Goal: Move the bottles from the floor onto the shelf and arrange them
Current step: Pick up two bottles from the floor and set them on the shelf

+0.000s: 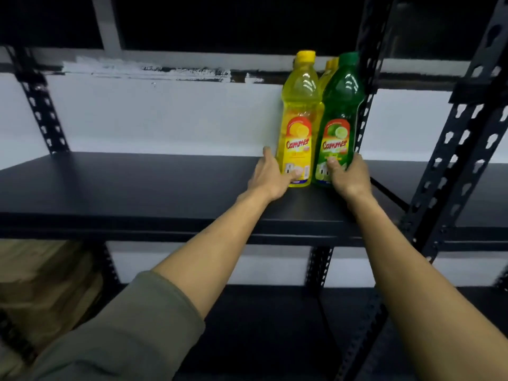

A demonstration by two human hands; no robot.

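left hand point(270, 176) wrapped low on yellow bottle point(299, 119), right hand point(349, 176) low on green bottle point(339, 116), both upright on shelf point(137, 188) by upright post point(368, 78). best slid back together, labels forward, bases flat, against what looks like another yellow bottle point(328, 68) behind.
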